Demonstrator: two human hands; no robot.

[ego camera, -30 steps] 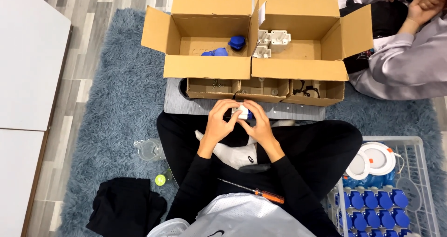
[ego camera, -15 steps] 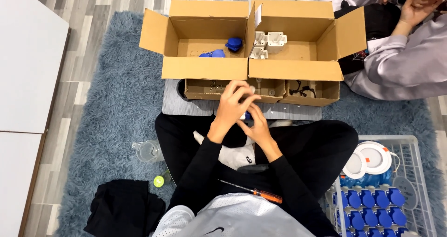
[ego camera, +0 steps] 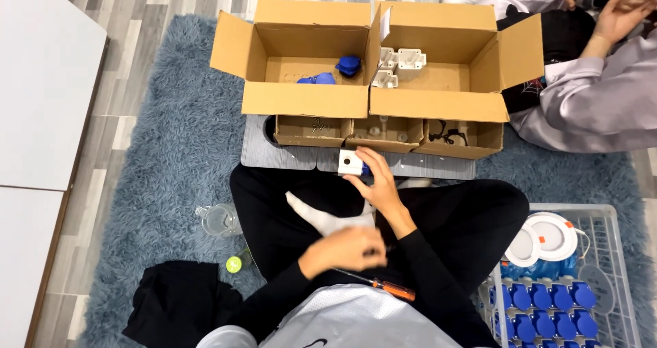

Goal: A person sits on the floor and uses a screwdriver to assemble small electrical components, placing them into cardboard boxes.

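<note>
Small white square plastic box with a round hole (ego camera: 350,162) pinched in the right hand (ego camera: 378,184) over the grey board (ego camera: 274,153), left hand (ego camera: 342,249) closed at the orange-handled screwdriver (ego camera: 383,285) on the lap, open cardboard boxes (ego camera: 308,101) just beyond.

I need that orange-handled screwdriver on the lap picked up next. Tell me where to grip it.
Grip the orange-handled screwdriver by its orange handle, coming from above with the left hand, which hovers by the thin metal shaft. The tool lies flat on the lap and the handle end is exposed.
</note>
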